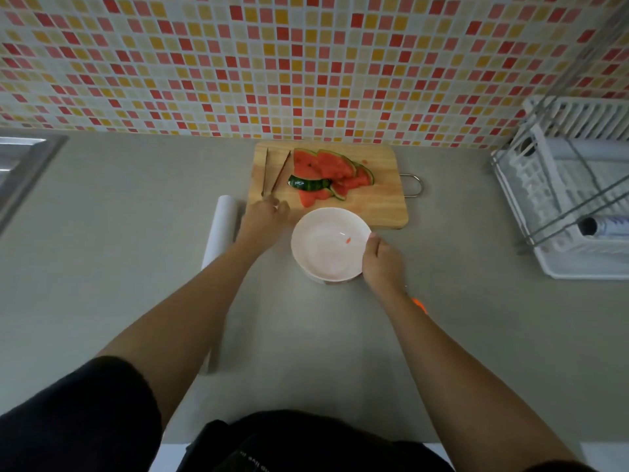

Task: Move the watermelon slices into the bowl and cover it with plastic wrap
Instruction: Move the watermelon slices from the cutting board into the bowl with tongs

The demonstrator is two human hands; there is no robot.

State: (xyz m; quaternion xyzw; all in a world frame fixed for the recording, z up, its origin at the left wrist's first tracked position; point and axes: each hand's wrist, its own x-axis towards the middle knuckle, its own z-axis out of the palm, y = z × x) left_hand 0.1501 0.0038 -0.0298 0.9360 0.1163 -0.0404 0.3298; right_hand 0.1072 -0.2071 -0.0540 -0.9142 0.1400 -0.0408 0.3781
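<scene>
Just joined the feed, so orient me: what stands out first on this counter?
The red watermelon slices piled on the wooden cutting board by the tiled wall. Just in front, the right hand grips the rim of the nearly empty white bowl, while the left hand reaches the tongs.

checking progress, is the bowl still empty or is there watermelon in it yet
Practically empty: the bowl shows a bare white inside with only one tiny red fleck. The watermelon slices all lie on the cutting board.
</scene>
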